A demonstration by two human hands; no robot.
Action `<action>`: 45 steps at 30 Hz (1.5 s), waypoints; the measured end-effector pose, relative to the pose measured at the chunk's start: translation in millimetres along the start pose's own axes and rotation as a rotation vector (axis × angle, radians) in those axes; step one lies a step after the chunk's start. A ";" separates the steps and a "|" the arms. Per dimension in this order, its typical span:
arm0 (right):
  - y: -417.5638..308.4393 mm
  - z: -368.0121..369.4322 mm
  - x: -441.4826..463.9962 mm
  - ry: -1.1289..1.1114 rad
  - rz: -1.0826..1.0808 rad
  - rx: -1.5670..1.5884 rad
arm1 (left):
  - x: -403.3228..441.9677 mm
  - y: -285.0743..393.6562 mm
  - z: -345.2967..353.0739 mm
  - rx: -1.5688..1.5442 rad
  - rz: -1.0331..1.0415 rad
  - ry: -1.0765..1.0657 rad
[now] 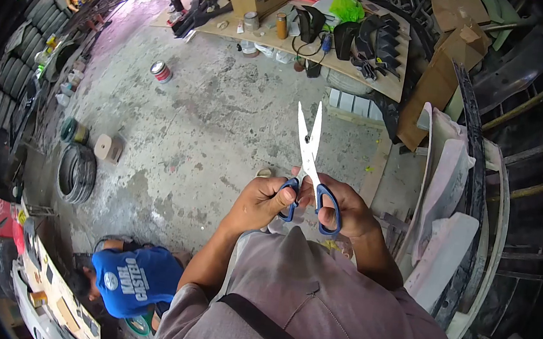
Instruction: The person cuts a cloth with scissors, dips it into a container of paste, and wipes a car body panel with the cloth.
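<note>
A pair of scissors (pixel 309 153) with blue handles and silver blades is held up in front of my chest, its tips pointing away from me and its blades spread slightly apart. My left hand (pixel 259 201) grips the left handle loop, thumb laid against it. Around the right loop are the fingers of my right hand (pixel 348 209), with the thumb passing through or over the loop. Part of the fingers behind the handles is hidden. Beneath the scissors lies the stained concrete floor (pixel 222 131).
A low table (pixel 259 30) at the back bears a cardboard box, jars and black parts. A paint can (pixel 160 72) stands on the floor. Tires (pixel 76 174) and a stool (pixel 109 148) are at left. A person in a blue shirt (pixel 134 281) crouches lower left. Pale panels (pixel 443 201) lean at right.
</note>
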State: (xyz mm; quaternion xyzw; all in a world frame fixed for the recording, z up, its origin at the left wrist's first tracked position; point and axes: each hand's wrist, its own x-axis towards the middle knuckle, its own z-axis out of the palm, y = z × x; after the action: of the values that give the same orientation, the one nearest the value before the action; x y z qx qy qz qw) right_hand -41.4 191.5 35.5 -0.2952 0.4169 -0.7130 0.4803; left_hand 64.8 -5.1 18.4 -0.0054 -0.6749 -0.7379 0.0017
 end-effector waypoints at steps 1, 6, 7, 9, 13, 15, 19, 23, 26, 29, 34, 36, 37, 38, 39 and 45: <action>-7.9 2.6 20.6 -0.003 -0.020 -0.014 | 13.3 0.0 -13.8 -0.008 -0.001 -0.011; -34.8 -7.5 114.8 -0.014 -0.039 -0.089 | 86.0 16.3 -88.7 -0.185 0.201 -0.038; -41.0 -9.1 133.2 -0.008 -0.033 -0.098 | 98.1 18.3 -104.6 -0.196 0.205 -0.040; -47.5 -10.3 165.5 0.010 -0.021 -0.159 | 114.7 19.2 -134.3 -0.202 0.211 -0.084; -45.8 -13.2 224.5 0.147 -0.101 -0.182 | 142.2 -5.1 -169.1 -0.196 0.125 0.012; -45.6 -24.7 242.2 0.142 -0.097 -0.183 | 155.0 -7.3 -167.7 -0.282 -0.057 0.174; -36.5 -51.7 272.0 0.167 -0.065 -0.316 | 180.6 5.3 -167.0 -0.408 -0.143 0.294; -42.9 -63.8 291.6 0.223 -0.032 -0.245 | 201.2 11.3 -166.2 -0.415 -0.130 0.405; -44.9 -79.6 293.8 0.204 -0.007 -0.237 | 216.3 2.3 -156.6 -0.500 -0.091 0.466; -55.7 -91.3 294.7 0.172 0.008 -0.242 | 224.4 8.7 -151.4 -0.468 -0.092 0.508; -72.6 -107.1 290.6 0.098 0.022 -0.267 | 232.4 6.4 -145.2 -0.404 -0.110 0.481; -74.3 -118.4 287.9 0.092 0.111 -0.109 | 233.6 -5.8 -150.2 -0.264 -0.179 0.488; -78.7 -119.6 288.6 0.080 0.112 -0.117 | 236.6 -14.2 -153.1 -0.266 -0.168 0.497; -83.0 -118.7 288.7 0.086 0.111 -0.023 | 238.9 -24.1 -155.6 -0.199 -0.081 0.554; -85.4 -118.2 288.5 0.093 0.114 0.072 | 239.8 -25.2 -157.4 -0.131 0.003 0.611; -56.4 -130.5 288.9 0.131 0.061 -0.163 | 249.2 7.8 -160.6 -0.203 -0.035 0.429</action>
State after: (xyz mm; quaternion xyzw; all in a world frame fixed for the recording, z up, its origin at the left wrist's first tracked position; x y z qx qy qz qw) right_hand -278.6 -26.2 28.6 -0.2733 0.5127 -0.6795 0.4480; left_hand -185.2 -164.5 14.5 0.1631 -0.5814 -0.7861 0.1317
